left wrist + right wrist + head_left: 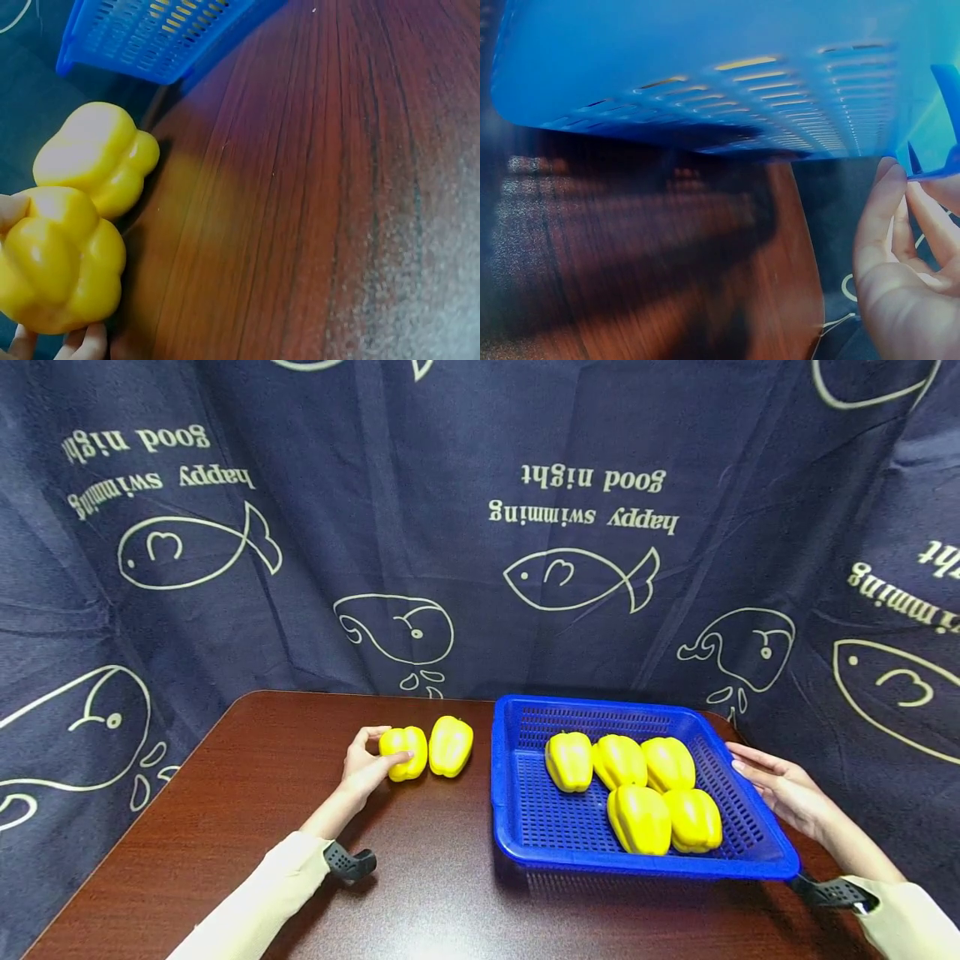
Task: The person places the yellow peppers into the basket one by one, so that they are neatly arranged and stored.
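Observation:
A yellow bell pepper (402, 753) is gripped between the thumb and fingers of my left hand (365, 768), on the left part of the table. A second yellow bell pepper (451, 747) lies just right of it; in the left wrist view the two appear to touch. My right hand (787, 795) is at the right side of a blue plastic basket (645, 865), fingers fairly straight and fingertips against the outside of its rim. Several yellow bell peppers (639, 819) lie inside the basket, toward its middle and right.
The brown wooden table (420, 877) ends at a dark blue curtain (420, 543) printed with fish and whales, which hangs close behind it and along the sides. The basket stands on the right half of the table, near the back edge.

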A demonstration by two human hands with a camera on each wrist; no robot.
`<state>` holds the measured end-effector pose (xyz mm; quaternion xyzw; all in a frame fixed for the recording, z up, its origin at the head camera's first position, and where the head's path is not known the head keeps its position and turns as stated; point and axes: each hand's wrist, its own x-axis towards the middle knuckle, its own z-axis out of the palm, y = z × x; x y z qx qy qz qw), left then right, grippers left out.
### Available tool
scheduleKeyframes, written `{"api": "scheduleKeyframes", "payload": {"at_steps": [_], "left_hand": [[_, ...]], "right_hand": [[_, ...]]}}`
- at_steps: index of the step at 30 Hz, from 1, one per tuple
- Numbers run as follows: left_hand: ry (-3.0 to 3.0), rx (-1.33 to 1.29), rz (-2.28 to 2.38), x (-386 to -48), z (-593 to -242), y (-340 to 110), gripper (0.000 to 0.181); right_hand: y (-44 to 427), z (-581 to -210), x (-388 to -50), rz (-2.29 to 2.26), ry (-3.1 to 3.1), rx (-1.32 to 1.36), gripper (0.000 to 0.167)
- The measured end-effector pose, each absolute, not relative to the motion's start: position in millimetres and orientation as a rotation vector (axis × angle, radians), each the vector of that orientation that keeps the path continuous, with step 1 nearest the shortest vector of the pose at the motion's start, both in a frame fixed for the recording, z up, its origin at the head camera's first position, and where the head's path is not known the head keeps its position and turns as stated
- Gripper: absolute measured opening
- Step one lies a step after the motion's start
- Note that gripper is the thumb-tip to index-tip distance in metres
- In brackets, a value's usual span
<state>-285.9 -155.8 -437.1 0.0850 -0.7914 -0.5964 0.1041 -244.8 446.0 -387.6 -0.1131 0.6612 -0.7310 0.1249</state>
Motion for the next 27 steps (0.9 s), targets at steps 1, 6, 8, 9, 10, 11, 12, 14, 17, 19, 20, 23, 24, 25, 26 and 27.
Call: {"api": "scheduleKeyframes", "payload": {"at_steps": [1,6,8,9,10,11,12,14,17,19,20,23,24,25,26,27], "left_hand": [[-2.332,0.259,-1.756,-285.5,-437.3,-156.1,0.058],[-2.321,0.291,-1.761,-283.0,-436.3,-158.1,0.058],[-2.319,0.295,-1.773,-281.2,-435.4,-158.6,0.058],[-2.320,0.294,-1.779,-280.2,-434.8,-158.8,0.058],[-2.319,0.291,-1.788,-279.1,-434.2,-158.8,0.058],[-2.317,0.289,-1.795,-278.2,-433.4,-158.8,0.058],[-2.318,0.291,-1.797,-277.3,-432.4,-158.6,0.058],[-2.329,0.294,-1.796,-274.5,-429.8,-158.0,0.058],[-2.354,0.295,-1.784,-269.3,-424.5,-156.1,0.059],[-2.366,0.293,-1.778,-264.8,-420.6,-154.8,0.059],[-2.366,0.291,-1.788,-262.4,-418.7,-154.1,0.059],[-2.346,0.296,-1.848,-255.3,-413.6,-151.8,0.059],[-2.332,0.296,-1.878,-253.2,-412.2,-150.9,0.059],[-2.315,0.296,-1.908,-250.8,-410.5,-149.6,0.059],[-2.296,0.288,-1.940,-248.2,-408.6,-148.1,0.059],[-2.279,0.279,-1.963,-245.7,-406.8,-146.5,0.059]], "right_hand": [[445.3,-387.1,-244.8,-2.129,1.929,-0.328,0.043],[443.6,-384.9,-244.8,-2.121,1.948,-0.296,0.040],[443.7,-384.9,-245.0,-2.121,1.953,-0.286,0.040],[443.9,-385.1,-245.2,-2.122,1.953,-0.285,0.041],[444.1,-385.4,-245.4,-2.123,1.951,-0.287,0.041],[444.4,-385.7,-245.6,-2.125,1.948,-0.290,0.042],[444.7,-386.1,-245.7,-2.126,1.947,-0.290,0.042],[445.5,-386.7,-245.9,-2.124,1.945,-0.291,0.042],[446.7,-387.1,-245.5,-2.120,1.950,-0.280,0.042],[447.1,-387.3,-245.6,-2.118,1.947,-0.273,0.041],[447.0,-387.3,-245.9,-2.117,1.947,-0.270,0.042],[447.0,-387.7,-246.9,-2.116,1.935,-0.284,0.042],[446.9,-387.6,-247.0,-2.119,1.933,-0.288,0.042],[446.7,-387.3,-247.1,-2.117,1.936,-0.292,0.042],[446.7,-387.1,-247.3,-2.117,1.936,-0.299,0.042],[446.9,-386.9,-247.6,-2.116,1.933,-0.309,0.042]]}}
